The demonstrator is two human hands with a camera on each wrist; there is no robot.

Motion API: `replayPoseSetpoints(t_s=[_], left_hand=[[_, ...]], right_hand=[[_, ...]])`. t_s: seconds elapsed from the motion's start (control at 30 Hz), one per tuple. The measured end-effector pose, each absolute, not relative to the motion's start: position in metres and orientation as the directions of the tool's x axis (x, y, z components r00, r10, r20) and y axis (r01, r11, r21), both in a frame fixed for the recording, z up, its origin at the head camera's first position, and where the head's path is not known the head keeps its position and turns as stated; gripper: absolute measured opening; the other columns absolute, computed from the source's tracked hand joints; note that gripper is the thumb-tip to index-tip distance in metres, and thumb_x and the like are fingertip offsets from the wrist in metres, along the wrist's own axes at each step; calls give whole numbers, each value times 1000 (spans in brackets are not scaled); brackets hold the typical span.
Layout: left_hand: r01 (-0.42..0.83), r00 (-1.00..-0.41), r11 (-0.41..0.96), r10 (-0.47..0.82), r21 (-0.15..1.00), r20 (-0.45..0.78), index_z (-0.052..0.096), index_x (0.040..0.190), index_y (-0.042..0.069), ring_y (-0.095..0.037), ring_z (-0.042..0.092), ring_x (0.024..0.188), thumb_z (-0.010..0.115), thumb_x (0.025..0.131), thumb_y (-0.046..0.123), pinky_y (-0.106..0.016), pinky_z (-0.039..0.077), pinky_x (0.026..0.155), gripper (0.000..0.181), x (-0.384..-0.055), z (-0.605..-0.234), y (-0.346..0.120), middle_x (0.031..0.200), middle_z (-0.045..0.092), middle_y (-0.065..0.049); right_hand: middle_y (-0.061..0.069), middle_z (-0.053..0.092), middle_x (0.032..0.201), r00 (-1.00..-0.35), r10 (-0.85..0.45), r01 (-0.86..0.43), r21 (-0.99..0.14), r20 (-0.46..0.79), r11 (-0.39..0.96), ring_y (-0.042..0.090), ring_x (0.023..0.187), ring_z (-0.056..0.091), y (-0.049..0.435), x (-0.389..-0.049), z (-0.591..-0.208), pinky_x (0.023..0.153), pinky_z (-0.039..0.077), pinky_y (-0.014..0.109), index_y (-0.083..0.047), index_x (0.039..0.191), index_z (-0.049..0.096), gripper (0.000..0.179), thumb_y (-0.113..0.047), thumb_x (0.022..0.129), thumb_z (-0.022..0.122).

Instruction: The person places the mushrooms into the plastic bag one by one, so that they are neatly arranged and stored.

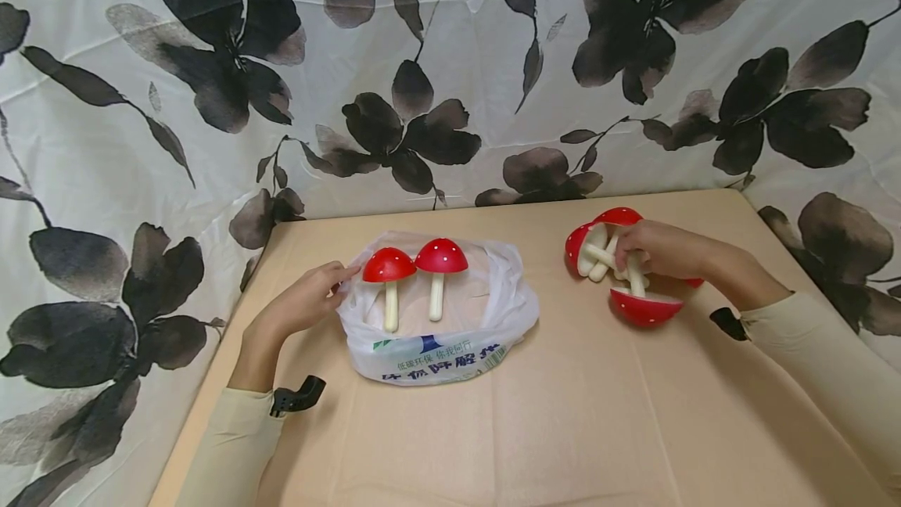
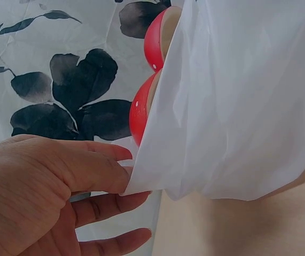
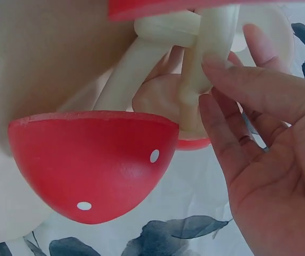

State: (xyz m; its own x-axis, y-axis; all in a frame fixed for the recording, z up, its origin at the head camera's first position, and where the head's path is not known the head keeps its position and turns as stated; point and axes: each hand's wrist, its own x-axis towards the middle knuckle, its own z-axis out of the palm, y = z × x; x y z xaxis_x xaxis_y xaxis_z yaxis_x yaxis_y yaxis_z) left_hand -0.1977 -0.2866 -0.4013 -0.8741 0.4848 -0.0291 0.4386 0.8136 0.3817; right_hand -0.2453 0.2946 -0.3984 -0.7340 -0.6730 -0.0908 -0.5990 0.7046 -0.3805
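Right of centre in the head view, a mushroom pile (image 1: 646, 310) is being reached into by the R hand (image 1: 665, 249); its fingers are being bent partway, & in the R-wrist pic a pale stem (image 3: 219, 26) is being pinched btwn thumb & fingers. Other stems & caps are being crowded close by; a white-dotted red cap (image 3: 91, 165) is being shown at lower left there.

Left of centre in the head view, the rim of a white plastic bag (image 1: 519, 307) is being pinched by the L hand (image 1: 306, 302), thumb & fingertip nearly meeting, other fingers being held loosely apart. Two red-capped mushrooms (image 1: 441, 257) are being held in the bag's mouth, near that hand, caps twd top of frame.

On the bag's front, green Chinese lettering (image 1: 434, 355) is being displayed, approx. "低碳环保 你我同行"; below, larger blue characters (image 1: 439, 368) are being distorted by folds, so can't be read w/ certainty. A striped, barcode-like patch (image 1: 491, 358) is being shown alongside.
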Motion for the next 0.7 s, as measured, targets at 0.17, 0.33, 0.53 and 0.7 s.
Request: replayPoseSetpoints(t_s=[0.17,0.33,0.53,0.7], left_hand=[[441,-873,810,487,386,-23,58,138,-7,-19,53,81,68,89,-7,-31,49,72,50,-198,-400,-286,89,57,-5],[435,-878,815,478,384,-21,58,138,-7,-19,53,81,67,89,-7,-30,50,73,50,-198,-401,-285,89,57,-5],[440,-875,815,483,377,-23,58,138,-7,-19,53,80,67,89,-7,-32,49,73,50,-199,-401,-286,88,56,-5],[449,-871,812,490,373,-20,58,138,-7,-19,53,80,67,89,-7,-33,50,73,49,-199,-401,-287,89,57,-5]], right_hand=[[0,66,99,-741,-665,-608,-328,-93,723,25,98,57,295,-243,-398,77,60,35,-19,87,75,34,8,69,86],[3,67,103,-740,-664,-615,-290,-107,733,27,101,58,295,-241,-398,77,60,34,-20,84,75,33,7,70,86],[5,66,107,-726,-676,-629,-274,-128,728,24,99,58,298,-241,-396,77,59,32,-23,82,76,33,7,71,85],[4,65,107,-710,-688,-633,-294,-151,717,23,100,58,300,-242,-395,79,59,34,-23,86,78,32,4,72,86]])
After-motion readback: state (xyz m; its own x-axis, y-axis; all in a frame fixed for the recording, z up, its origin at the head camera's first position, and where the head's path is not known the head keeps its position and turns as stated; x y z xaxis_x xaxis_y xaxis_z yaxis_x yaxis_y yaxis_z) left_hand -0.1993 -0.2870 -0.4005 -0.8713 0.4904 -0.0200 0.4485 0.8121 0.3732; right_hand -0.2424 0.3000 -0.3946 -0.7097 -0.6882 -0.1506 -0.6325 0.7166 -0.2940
